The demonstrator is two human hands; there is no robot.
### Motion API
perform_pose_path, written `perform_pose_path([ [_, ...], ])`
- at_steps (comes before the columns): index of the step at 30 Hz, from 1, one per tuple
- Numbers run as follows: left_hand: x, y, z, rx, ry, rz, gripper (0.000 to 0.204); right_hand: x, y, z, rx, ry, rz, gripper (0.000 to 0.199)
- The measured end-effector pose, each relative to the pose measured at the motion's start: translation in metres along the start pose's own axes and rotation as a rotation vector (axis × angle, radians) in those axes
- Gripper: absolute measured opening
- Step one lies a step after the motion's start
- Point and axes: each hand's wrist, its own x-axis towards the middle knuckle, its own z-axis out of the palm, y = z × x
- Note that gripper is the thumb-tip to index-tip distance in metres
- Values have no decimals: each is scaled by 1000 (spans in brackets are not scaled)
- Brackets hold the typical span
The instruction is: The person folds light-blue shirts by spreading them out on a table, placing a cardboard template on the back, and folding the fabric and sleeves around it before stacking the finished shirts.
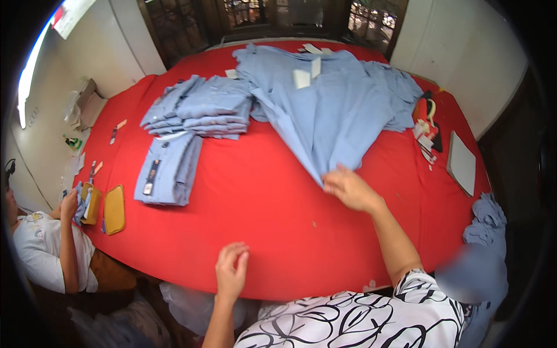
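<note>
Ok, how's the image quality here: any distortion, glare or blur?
Head view: fisheye bending bows the red cloth-covered table, with corners falling to black; head view, upper left: a long white glowing strip looks blown out; head view, lower right: a round blue-grey patch is heavily blurred; head view, centre: the bare right hand seems slightly soft, its outline readable.

Garment workroom around a red table

This looks like a small clothing workroom. A broad table [272,214] under red cloth carries neat folded blue garments [200,107] (one has a dark label strip [152,177] on it) and a loose heap of blue cloth [325,98]. Another person [49,249] sits at the table's left edge, handling fabric [79,204].
</note>
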Motion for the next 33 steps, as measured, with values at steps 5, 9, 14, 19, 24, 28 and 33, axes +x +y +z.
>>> perform_pose_path([
  [5,32,49,33,-13,-8,168,17,-154,-32,-14,323,-311,306,17],
  [9,66,56,83,-116,-46,42,31,-231,-49,-8,312,-641,155,20],
  [14,96,31,141,158,122,277,39,-244,-34,-35,301,-432,497,23],
  [19,55,12,166,397,-26,381,35,-177,69,-23,329,335,636,35],
  [24,-43,5,106,386,-226,218,21,-69,99,31,-311,472,531,34],
  [28,-129,3,20,330,-655,-202,29,-24,56,70,-108,173,252,26],
  [33,-187,-26,-49,17,-180,-646,49,-57,-68,176,501,-351,-378,20],
])
